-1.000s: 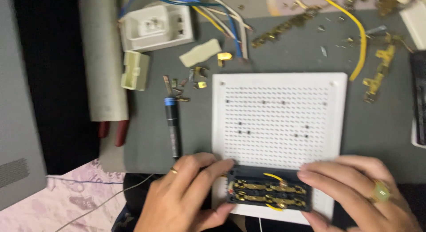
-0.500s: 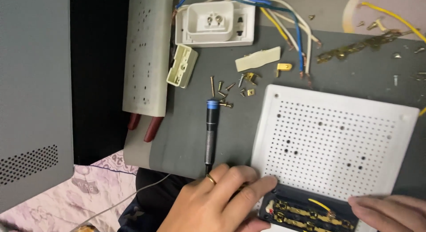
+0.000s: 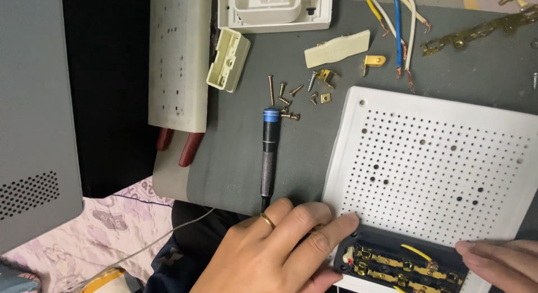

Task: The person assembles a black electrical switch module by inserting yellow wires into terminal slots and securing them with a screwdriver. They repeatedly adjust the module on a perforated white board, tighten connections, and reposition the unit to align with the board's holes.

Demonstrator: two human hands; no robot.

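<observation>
— What's the bench like?

— Dark grey mat (image 3: 235,158), loose screws (image 3: 288,97) top centre, white perforated board (image 3: 431,158) on the right. Since a second ago my view has swung left; the board slid rightward in frame.

— The hands?

— My left hand (image 3: 280,254) rests fingers on the black terminal block (image 3: 400,262) at lower right, beside the blue-capped screwdriver (image 3: 269,156). My right hand (image 3: 499,262), now mostly out of frame, touches the block's other end. Neither is clenched; they steady it, I judge.

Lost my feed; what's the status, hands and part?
Both hands, left and right, steadying black contact block on white perforated panel. Screwdriver beside left hand.
</observation>
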